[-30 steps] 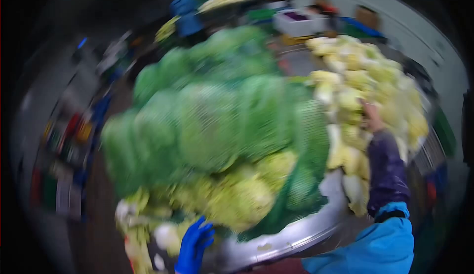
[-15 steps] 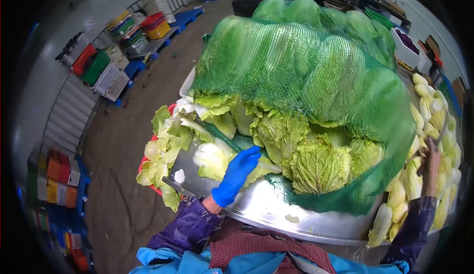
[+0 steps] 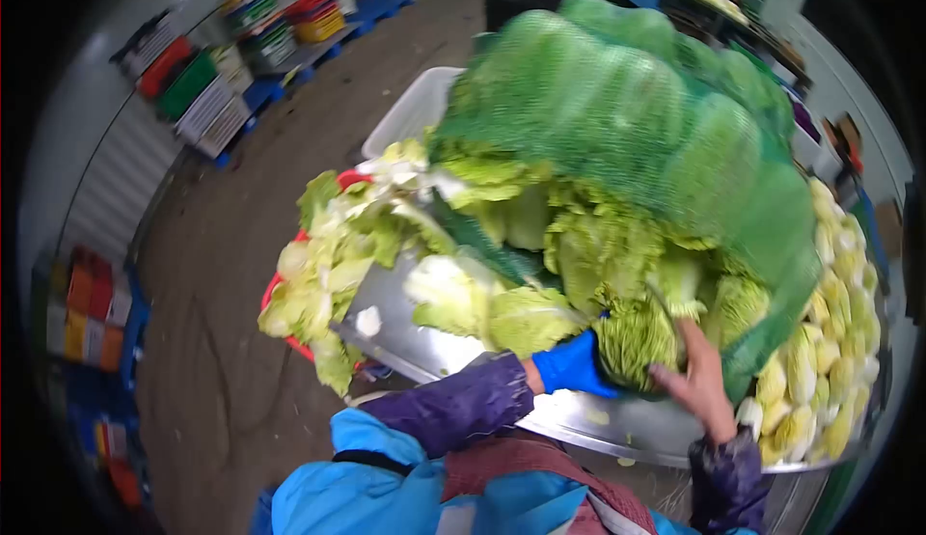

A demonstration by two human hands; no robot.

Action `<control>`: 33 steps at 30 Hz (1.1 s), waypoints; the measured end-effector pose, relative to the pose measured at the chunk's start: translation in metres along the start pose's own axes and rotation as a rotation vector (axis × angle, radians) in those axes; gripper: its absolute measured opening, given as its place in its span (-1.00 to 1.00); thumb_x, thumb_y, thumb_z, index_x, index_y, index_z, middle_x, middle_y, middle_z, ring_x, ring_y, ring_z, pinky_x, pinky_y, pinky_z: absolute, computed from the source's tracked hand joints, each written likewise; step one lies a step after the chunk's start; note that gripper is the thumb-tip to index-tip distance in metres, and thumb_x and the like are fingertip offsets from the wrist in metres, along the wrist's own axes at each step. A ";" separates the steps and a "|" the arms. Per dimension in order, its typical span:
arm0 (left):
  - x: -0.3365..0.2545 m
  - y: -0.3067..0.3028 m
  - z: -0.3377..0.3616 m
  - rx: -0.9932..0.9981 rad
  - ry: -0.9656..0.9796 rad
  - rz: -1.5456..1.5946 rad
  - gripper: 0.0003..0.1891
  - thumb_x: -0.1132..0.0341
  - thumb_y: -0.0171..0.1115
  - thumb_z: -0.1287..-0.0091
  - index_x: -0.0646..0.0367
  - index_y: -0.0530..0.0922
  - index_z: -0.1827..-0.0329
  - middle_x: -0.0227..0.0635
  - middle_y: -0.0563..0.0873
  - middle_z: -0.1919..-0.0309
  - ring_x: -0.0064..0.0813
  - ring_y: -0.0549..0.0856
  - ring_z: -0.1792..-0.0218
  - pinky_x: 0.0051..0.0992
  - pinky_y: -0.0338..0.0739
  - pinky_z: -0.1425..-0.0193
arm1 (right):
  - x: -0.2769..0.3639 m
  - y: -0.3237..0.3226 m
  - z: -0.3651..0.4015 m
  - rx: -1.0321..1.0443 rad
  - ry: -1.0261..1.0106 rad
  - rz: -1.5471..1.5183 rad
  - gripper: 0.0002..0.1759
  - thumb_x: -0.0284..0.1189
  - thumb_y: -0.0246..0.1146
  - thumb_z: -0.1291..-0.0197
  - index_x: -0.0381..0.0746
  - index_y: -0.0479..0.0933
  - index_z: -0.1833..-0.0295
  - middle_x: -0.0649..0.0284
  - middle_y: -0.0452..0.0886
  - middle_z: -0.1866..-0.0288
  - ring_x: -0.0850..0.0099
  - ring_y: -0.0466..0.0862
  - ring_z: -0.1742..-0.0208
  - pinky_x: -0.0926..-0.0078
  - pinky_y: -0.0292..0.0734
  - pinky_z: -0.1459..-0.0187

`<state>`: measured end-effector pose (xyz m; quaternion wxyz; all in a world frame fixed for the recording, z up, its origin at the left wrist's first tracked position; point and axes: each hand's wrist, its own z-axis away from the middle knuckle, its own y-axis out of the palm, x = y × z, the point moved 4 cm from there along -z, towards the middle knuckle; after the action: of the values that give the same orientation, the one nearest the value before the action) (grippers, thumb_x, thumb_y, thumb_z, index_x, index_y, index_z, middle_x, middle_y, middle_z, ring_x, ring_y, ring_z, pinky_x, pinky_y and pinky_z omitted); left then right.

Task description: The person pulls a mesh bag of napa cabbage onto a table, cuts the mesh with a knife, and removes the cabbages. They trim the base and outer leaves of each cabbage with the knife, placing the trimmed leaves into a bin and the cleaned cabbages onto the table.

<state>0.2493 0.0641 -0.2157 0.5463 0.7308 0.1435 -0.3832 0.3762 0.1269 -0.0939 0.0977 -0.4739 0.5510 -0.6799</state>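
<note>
The blue-gloved left hand (image 3: pixel 576 367) cups a leafy green napa cabbage (image 3: pixel 632 337) on the round steel table (image 3: pixel 410 340). The bare right hand (image 3: pixel 699 381) is at its 4 o'clock, grip unclear.

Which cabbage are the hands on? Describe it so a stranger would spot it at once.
Start at the big green net sack lying on the steel table. Below its open lower edge, at the table's near rim, one cabbage sits between the blue-gloved left hand and the bare right hand. Unlike the heads around it, both hands touch it.
</note>
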 end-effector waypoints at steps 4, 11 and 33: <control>0.042 -0.016 0.021 0.117 0.007 0.636 -0.32 -0.15 0.04 -0.26 -0.09 0.20 -0.41 -0.47 0.33 -0.35 -0.43 0.20 -0.40 0.00 -0.23 -0.50 | 0.037 0.019 0.020 -0.064 -0.084 0.193 -0.10 -0.20 0.47 0.26 -0.37 0.29 -0.22 -0.19 0.34 -0.23 -0.11 0.49 -0.09 0.22 0.48 -0.02; -0.031 0.012 0.086 -0.218 0.266 0.433 -0.50 0.13 0.06 -0.39 0.15 0.30 -0.33 -0.30 0.47 -0.24 -0.50 0.50 -0.17 -0.41 0.36 -0.31 | 0.104 0.016 0.046 -0.058 -0.242 0.134 -0.12 -0.30 0.44 0.35 -0.35 0.31 -0.20 -0.30 0.25 -0.29 -0.18 0.39 -0.23 0.13 0.36 -0.16; -0.130 -0.263 0.303 -0.512 0.474 -1.404 -0.49 0.04 0.09 -0.28 0.16 0.44 -0.20 -0.06 0.54 -0.11 -0.10 0.53 -0.09 -0.22 0.37 -0.21 | 0.285 0.220 -0.109 0.171 -0.552 0.150 -0.31 -0.36 0.40 -0.01 -0.31 0.32 -0.26 -0.08 0.49 -0.05 0.26 0.58 0.14 0.31 0.52 0.12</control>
<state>-0.1246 -0.0887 -0.3371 0.2826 0.3828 0.7685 -0.4278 0.0568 -0.0703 -0.1196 0.3332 -0.5891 0.4778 -0.5601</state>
